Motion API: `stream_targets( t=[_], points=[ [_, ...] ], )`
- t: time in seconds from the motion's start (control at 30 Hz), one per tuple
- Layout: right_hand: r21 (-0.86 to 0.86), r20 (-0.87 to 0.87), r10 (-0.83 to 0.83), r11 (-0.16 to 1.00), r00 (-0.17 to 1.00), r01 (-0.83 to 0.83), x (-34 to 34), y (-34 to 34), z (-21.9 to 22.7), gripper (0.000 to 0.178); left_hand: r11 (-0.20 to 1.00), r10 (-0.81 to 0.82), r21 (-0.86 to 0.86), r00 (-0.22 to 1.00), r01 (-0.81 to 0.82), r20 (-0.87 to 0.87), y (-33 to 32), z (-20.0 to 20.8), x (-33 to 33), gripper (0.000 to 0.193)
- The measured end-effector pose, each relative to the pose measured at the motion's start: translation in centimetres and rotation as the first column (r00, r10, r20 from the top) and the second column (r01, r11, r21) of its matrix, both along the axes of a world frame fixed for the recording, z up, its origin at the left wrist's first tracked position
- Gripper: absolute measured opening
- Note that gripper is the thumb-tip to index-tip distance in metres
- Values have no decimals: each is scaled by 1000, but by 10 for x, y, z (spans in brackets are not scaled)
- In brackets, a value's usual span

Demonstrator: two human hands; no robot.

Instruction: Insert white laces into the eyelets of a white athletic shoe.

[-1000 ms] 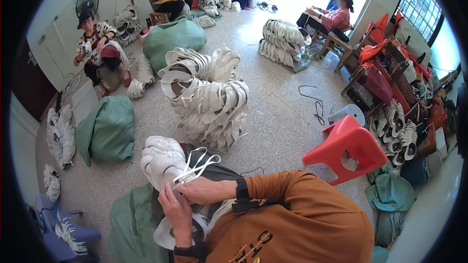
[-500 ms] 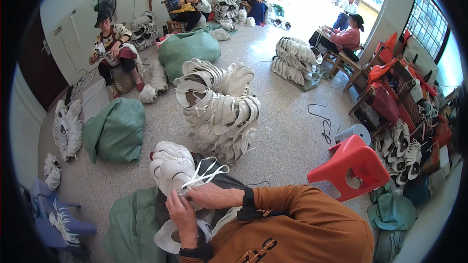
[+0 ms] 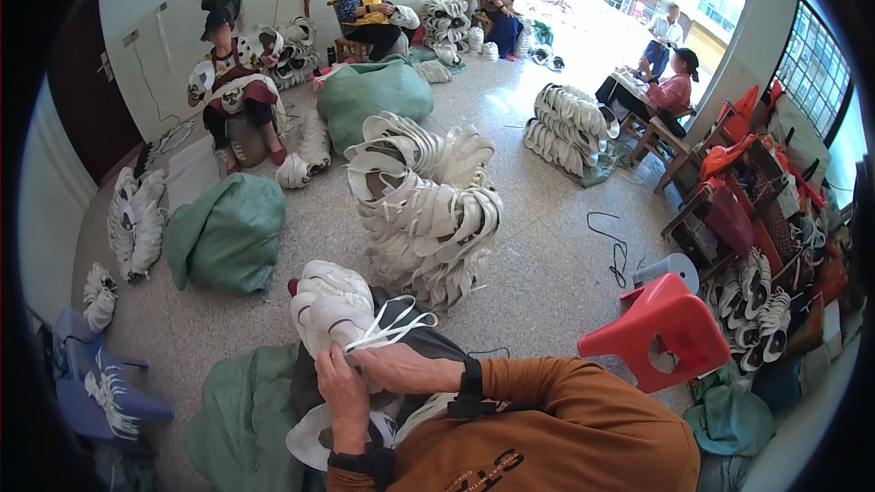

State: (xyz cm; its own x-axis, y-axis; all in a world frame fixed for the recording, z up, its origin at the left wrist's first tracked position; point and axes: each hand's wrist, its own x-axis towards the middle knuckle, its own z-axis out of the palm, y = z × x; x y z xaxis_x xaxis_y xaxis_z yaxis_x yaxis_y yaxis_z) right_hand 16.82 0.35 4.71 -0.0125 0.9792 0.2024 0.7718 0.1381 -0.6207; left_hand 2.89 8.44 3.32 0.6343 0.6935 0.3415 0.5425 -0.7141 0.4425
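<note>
A bundle of nested white shoe uppers (image 3: 330, 299) rests on my lap. At its near end my left hand (image 3: 344, 401) is closed, its fingertips pinching the edge of an upper. My right hand (image 3: 401, 368) comes in from the right, its fingers bent and closed at the same spot, where a white shoelace (image 3: 394, 330) emerges; its fingertips are partly hidden. The lace's loose loops stick out above my right hand, over dark cloth. Below my left hand lies another white upper (image 3: 310, 437) with a dark inside, partly covered by my wrist.
A tall ring-shaped stack of white uppers (image 3: 424, 209) stands ahead. Green sacks (image 3: 228, 232) lie at left, a red plastic stool (image 3: 654, 332) at right. White laces (image 3: 111, 405) hang over a blue chair (image 3: 73, 392). Several people sit farther off, some handling uppers.
My view has shifted slightly, so the room appears moved right. Both hands remain together at the upper, my left fingertips now closer against it. The seated person at left has moved their hands apart.
</note>
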Motion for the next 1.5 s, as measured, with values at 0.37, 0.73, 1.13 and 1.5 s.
stream_targets(
  t=[0.37, 0.73, 1.13, 1.5],
  points=[
    [66, 57, 48, 996, 997, -52, -3, 19, 0, 18, 998, 16, -69, 970, 0, 241, 7, -8, -14, 20],
    [81, 151, 77, 993, 985, -90, -1, 20, 13, 17, 999, 31, 31, 960, -41, 278, -2, -2, -12, 17],
    [25, 338, 31, 999, 941, -42, -1, 52, 23, 16, 973, -12, -206, 920, 100, 391, 31, 26, -22, 13],
    [-254, 245, 254, 948, 936, -191, 6, 39, 37, 15, 882, 117, -461, 899, 102, 423, 29, 10, -19, 11]
  ],
)
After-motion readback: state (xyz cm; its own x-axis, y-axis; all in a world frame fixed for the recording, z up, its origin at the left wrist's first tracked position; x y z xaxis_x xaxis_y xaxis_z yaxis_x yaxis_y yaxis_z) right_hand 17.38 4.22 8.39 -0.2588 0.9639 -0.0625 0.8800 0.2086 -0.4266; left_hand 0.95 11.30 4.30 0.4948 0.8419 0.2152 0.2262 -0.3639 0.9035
